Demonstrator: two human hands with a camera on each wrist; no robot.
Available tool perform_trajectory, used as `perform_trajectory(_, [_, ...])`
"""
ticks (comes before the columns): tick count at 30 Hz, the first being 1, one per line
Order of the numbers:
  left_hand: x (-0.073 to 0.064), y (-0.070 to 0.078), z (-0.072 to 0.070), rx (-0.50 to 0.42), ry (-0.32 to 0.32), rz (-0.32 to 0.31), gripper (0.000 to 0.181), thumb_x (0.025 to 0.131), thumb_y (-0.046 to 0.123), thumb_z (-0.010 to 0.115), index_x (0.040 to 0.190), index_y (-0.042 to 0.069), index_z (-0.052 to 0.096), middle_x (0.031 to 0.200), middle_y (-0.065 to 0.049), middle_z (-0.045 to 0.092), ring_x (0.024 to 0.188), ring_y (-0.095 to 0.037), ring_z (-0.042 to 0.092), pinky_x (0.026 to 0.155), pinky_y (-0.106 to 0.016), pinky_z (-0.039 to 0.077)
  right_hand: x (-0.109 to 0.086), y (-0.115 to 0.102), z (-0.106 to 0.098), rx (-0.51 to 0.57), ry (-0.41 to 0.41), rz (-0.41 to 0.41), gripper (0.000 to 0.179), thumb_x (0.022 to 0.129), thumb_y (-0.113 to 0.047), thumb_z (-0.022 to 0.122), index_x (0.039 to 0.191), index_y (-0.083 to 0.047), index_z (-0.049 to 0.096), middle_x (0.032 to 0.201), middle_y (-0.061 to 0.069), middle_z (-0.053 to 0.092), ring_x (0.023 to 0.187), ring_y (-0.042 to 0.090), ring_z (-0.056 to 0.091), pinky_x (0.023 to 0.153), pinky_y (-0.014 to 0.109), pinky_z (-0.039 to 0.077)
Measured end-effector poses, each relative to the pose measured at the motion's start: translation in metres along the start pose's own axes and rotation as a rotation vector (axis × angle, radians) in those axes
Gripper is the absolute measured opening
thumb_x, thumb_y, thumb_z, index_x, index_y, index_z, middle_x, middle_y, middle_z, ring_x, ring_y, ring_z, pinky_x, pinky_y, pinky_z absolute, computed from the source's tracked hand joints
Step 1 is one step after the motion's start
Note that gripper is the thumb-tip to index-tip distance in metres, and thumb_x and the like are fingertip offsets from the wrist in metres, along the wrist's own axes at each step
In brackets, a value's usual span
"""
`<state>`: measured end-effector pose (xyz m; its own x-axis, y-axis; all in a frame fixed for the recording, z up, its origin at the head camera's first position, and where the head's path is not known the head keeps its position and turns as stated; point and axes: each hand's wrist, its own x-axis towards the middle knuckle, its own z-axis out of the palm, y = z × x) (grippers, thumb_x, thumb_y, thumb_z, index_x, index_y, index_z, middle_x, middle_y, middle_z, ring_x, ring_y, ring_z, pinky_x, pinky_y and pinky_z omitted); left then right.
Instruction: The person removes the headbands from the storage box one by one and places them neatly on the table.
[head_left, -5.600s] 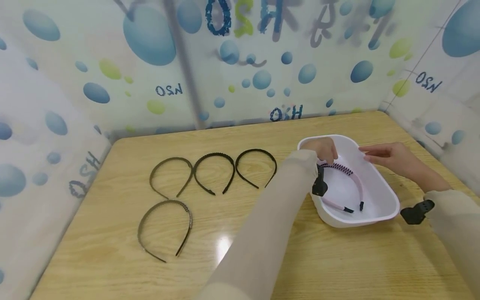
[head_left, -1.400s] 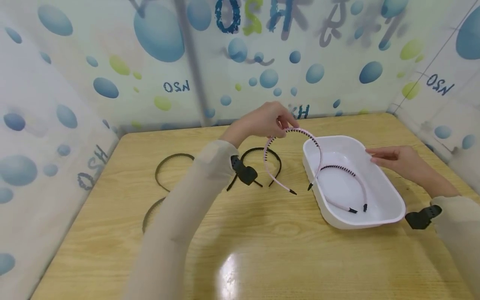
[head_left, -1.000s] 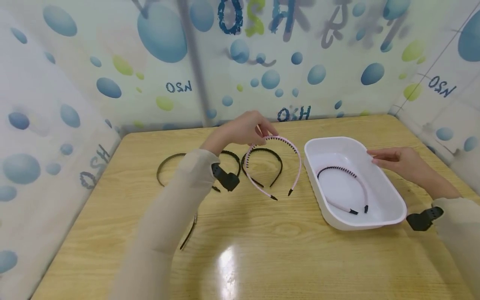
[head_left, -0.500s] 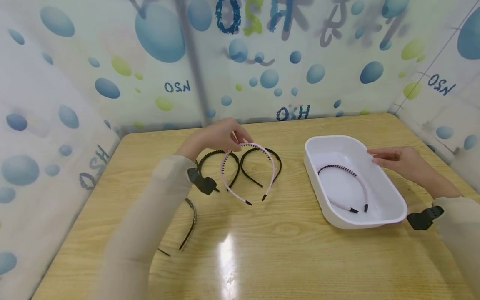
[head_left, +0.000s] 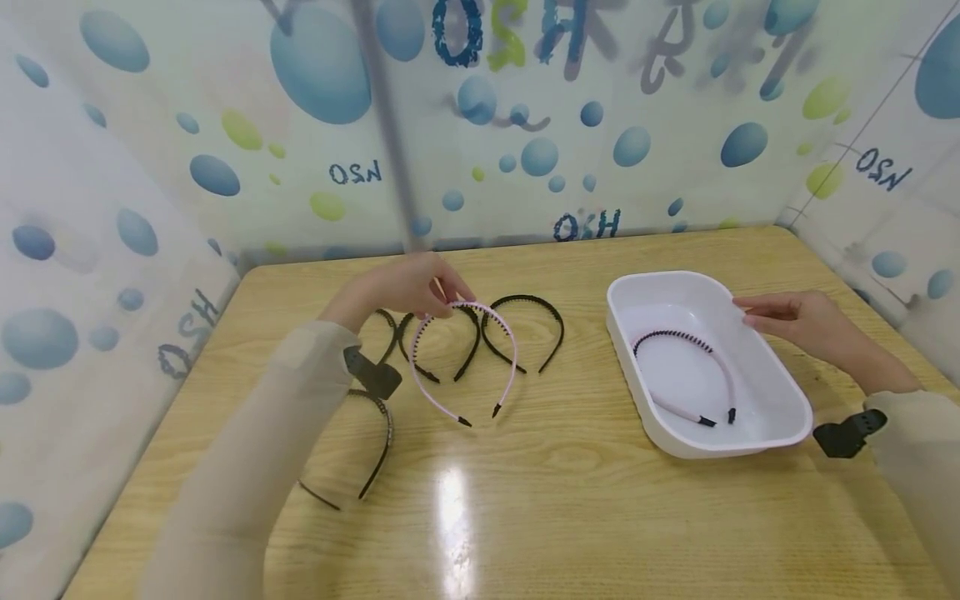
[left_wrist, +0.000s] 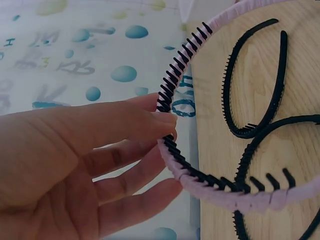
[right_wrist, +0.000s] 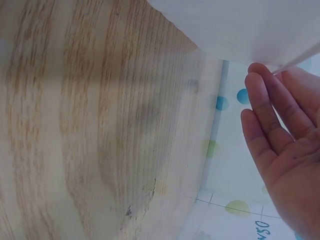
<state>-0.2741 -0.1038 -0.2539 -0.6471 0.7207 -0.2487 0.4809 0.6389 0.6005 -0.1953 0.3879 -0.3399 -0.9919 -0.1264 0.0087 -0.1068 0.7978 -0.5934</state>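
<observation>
My left hand [head_left: 401, 287] pinches a pink headband [head_left: 515, 350] with black teeth between thumb and fingertips at the top of its arch. The headband hangs tips down over the table, in front of a black headband [head_left: 476, 337]. In the left wrist view, thumb and index finger meet on the toothed part of the band [left_wrist: 240, 202]. Far right, my right hand [head_left: 810, 333] holds the rim of a white plastic basin [head_left: 765, 387], thumb and fingers on either side of it. Inside the basin lies a second pink headband [head_left: 726, 375].
On the wooden table [head_left: 555, 517], another black headband [head_left: 560, 325] lies right of the held one. A dark headband [head_left: 393, 329] lies partly behind my left wrist, and a further one [head_left: 389, 433] nearer the front. A patterned wall covering [head_left: 487, 142] stands behind.
My left hand was in the basin earlier. It has lifted out a pink headband and carried it left and lower over the dark headbands. My right hand stays at the rim.
</observation>
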Motion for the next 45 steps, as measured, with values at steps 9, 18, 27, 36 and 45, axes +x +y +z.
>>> perform_trajectory(9, [-0.010,-0.012,0.012,-0.040,-0.041,-0.019,0.032,0.082,-0.007,0.060,0.112,0.003,0.065,0.093,-0.015,0.059,0.071,-0.020,0.060,0.061,-0.040,0.052,0.000,0.000,0.000,-0.006,-0.005,0.008,0.044,0.092,-0.022,0.057,0.125,0.007,0.052,0.116,0.031,0.054,0.078,-0.020,0.044,0.063,0.008,0.043])
perform_trajectory(18, [-0.020,-0.019,0.025,-0.068,-0.087,-0.047,0.033,0.083,-0.005,0.060,0.113,0.004,0.064,0.098,-0.017,0.059,0.085,-0.020,0.063,0.063,-0.033,0.054,0.000,0.000,0.000,-0.003,0.000,0.003,0.043,0.092,-0.021,0.057,0.124,0.007,0.052,0.117,0.031,0.053,0.078,-0.020,0.045,0.063,0.007,0.043])
perform_trajectory(27, [-0.022,-0.028,0.036,-0.149,-0.114,-0.075,0.034,0.083,-0.007,0.057,0.115,0.005,0.063,0.100,-0.019,0.058,0.091,-0.030,0.061,0.066,-0.032,0.053,0.001,0.001,0.000,0.000,-0.005,0.005,0.044,0.092,-0.021,0.057,0.125,0.007,0.051,0.117,0.031,0.053,0.078,-0.020,0.045,0.063,0.007,0.043])
perform_trajectory(36, [-0.018,-0.035,0.047,-0.154,-0.137,-0.059,0.034,0.081,-0.009,0.058,0.112,0.003,0.065,0.094,-0.012,0.058,0.086,-0.024,0.063,0.060,-0.032,0.053,0.000,0.000,0.000,-0.007,-0.005,0.010,0.044,0.092,-0.022,0.057,0.124,0.007,0.052,0.116,0.030,0.054,0.078,-0.020,0.045,0.063,0.008,0.043])
perform_trajectory(45, [-0.016,-0.041,0.060,-0.155,-0.141,-0.026,0.033,0.079,-0.011,0.059,0.109,0.001,0.066,0.090,-0.012,0.061,0.082,-0.022,0.063,0.056,-0.029,0.051,0.000,-0.001,-0.001,-0.018,-0.008,0.031,0.046,0.091,-0.027,0.058,0.126,0.004,0.052,0.118,0.029,0.053,0.078,-0.019,0.045,0.066,0.011,0.047])
